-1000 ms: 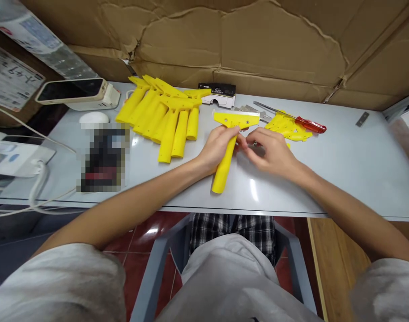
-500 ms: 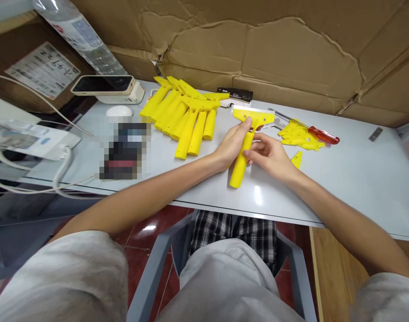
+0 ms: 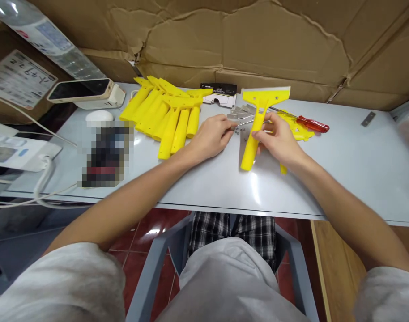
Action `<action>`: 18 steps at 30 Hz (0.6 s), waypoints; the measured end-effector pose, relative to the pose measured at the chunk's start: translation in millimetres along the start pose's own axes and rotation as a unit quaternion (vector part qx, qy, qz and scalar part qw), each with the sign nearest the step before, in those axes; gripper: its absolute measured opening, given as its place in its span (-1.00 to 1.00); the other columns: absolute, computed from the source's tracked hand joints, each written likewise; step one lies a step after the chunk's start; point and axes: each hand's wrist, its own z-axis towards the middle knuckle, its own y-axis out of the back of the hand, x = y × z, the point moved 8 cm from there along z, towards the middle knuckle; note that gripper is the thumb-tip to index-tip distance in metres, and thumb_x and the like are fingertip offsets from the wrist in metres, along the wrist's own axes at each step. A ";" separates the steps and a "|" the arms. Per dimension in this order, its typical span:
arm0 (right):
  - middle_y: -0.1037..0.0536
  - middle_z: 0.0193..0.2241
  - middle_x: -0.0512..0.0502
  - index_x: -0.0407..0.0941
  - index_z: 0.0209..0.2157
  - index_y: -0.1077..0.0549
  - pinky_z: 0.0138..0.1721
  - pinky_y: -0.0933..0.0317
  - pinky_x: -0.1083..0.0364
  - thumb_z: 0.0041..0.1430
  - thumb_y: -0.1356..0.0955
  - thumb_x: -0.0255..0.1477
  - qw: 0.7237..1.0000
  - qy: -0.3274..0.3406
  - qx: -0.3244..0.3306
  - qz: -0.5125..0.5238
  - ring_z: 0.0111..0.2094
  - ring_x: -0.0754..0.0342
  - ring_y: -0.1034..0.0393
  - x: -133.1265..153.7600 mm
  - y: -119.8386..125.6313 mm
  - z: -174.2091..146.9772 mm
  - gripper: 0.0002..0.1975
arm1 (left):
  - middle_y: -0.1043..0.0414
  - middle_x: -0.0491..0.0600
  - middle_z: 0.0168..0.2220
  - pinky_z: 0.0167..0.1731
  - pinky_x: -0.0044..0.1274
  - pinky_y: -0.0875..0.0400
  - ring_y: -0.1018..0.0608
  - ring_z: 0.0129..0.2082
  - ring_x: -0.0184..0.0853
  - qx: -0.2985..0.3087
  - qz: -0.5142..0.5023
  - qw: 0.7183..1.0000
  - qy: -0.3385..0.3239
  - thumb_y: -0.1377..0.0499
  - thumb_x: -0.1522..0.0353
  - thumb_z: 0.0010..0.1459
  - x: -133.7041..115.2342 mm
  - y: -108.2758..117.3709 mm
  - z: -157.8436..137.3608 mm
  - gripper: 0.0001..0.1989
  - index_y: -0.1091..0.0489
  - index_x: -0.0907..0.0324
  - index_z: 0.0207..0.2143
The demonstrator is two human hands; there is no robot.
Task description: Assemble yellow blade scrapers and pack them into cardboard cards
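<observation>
Two bare hands are at work over the pale tabletop (image 3: 204, 188), and it's the right hand (image 3: 281, 136) that has the yellow scraper (image 3: 257, 126)! Thumb and fingers close around the upper handle, with the scraper slanting between the two hands: its wide head, a light strip along the top edge, sits beyond the right fingers, while the handle's rounded end points back toward the person. Over to the left hand (image 3: 209, 136), set apart from the scraper on its left side, fingers curled in and tips drawn together right beside the metal pieces (image 3: 245, 112); whether it has hold of one, I cannot tell. Small loose hardware (image 3: 238, 131) lies between the hands, just off those left fingertips. Beyond the right hand, a red-handled screwdriver (image 3: 312, 124) lies across the small yellow parts (image 3: 296, 127), and one yellow piece (image 3: 283, 168) pokes out below the right hand. Out left, a heap of yellow handles (image 3: 169, 118) is bunched together, the black-and-white box (image 3: 221, 95) just behind its right end.
</observation>
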 end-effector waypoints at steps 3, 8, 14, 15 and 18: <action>-0.48 -0.28 -0.03 -0.10 -0.03 -0.30 -0.50 -0.41 0.14 0.16 -0.50 -0.27 0.999 -0.027 0.041 -0.008 -0.46 0.18 -0.41 -2.8 -14.0 -8.5 -0.54 | -0.61 0.13 -0.12 -0.02 -0.27 -0.53 -0.64 -0.11 -0.08 0.005 0.021 1.000 -0.010 -0.11 0.40 0.42 -1.2 -1.5 -0.6 -0.64 -0.71 0.19 0.02; -0.49 -0.28 -0.04 -0.10 0.01 -0.31 -0.46 -0.42 0.13 0.18 -0.47 -0.26 0.998 -0.043 0.052 -0.013 -0.41 0.15 -0.45 -8.2 -13.4 -8.6 -0.55 | -0.61 0.12 -0.19 -0.05 -0.27 -0.51 -0.63 -0.15 -0.09 0.019 0.021 1.000 -0.003 -0.13 0.40 0.42 0.0 1.2 0.2 -0.70 -0.70 0.21 -0.11; -0.47 -0.28 -0.06 -0.11 0.01 -0.37 -0.45 -0.40 0.14 0.11 -0.52 -0.22 0.997 -0.036 0.061 0.004 -0.39 0.16 -0.43 -10.6 -15.6 -8.1 -0.50 | -0.61 0.13 -0.13 -0.02 -0.26 -0.49 -0.63 -0.10 -0.08 0.020 0.019 0.999 0.019 -0.13 0.38 0.42 4.9 6.9 0.5 -0.75 -0.64 0.19 -0.12; -0.47 -0.29 -0.05 -0.11 0.01 -0.37 -0.44 -0.40 0.14 0.11 -0.52 -0.23 0.997 -0.034 0.065 0.006 -0.40 0.17 -0.42 -9.8 -17.1 -8.8 -0.50 | -0.61 0.12 -0.11 -0.01 -0.26 -0.48 -0.62 -0.08 -0.07 0.012 0.022 0.999 0.019 -0.12 0.38 0.42 5.7 9.8 1.0 -0.75 -0.62 0.18 -0.12; -0.50 -0.28 -0.07 -0.13 0.02 -0.40 -0.38 -0.41 0.16 0.09 -0.49 -0.27 0.997 -0.041 0.063 0.021 -0.34 0.16 -0.44 -7.8 -19.9 -10.6 -0.50 | -0.61 0.09 -0.11 0.00 -0.25 -0.47 -0.60 -0.06 -0.09 -0.024 0.028 0.999 0.020 -0.12 0.36 0.42 8.9 22.4 4.0 -0.78 -0.59 0.13 -0.13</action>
